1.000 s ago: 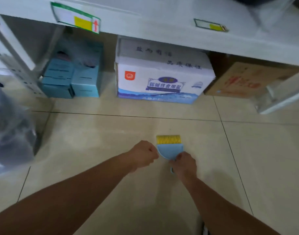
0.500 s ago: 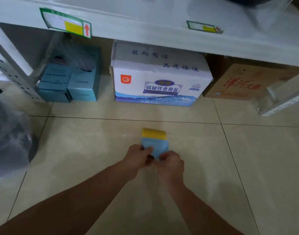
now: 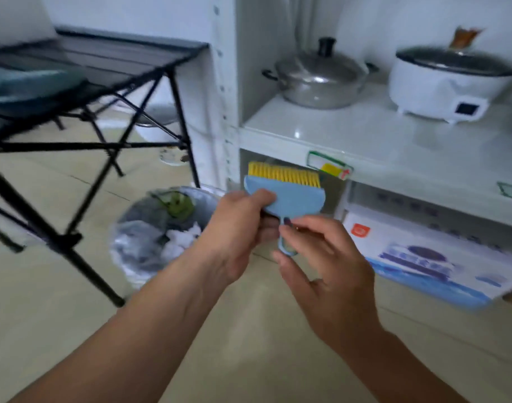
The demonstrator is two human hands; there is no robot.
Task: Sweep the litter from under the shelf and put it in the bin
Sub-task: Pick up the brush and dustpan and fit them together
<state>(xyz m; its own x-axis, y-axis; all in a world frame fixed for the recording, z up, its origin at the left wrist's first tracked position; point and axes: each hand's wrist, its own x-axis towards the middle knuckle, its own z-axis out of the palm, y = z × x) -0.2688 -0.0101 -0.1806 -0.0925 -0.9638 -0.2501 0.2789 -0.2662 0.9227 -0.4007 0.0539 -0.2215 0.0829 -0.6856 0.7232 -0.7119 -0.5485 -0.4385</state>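
A small blue dustpan with a yellow-bristled brush (image 3: 289,193) is held up in the air in front of the white shelf (image 3: 365,141). My left hand (image 3: 237,228) grips the blue body at its left side. My right hand (image 3: 321,263) pinches the looped blue handle below it with thumb and forefinger. The bin (image 3: 127,257), lined with a clear bag and holding white and green rubbish, stands on the floor just left of and below my left hand. No litter is visible on the pan.
A black folding table (image 3: 103,82) stands left, its legs close to the bin. The shelf carries a steel pot (image 3: 318,77) and a white electric cooker (image 3: 449,80). A white and blue carton (image 3: 423,254) sits under the shelf on the tiled floor.
The view has swung up and left, bringing the bin and table in. Both hands have lifted the dustpan and brush off the floor toward the bin.
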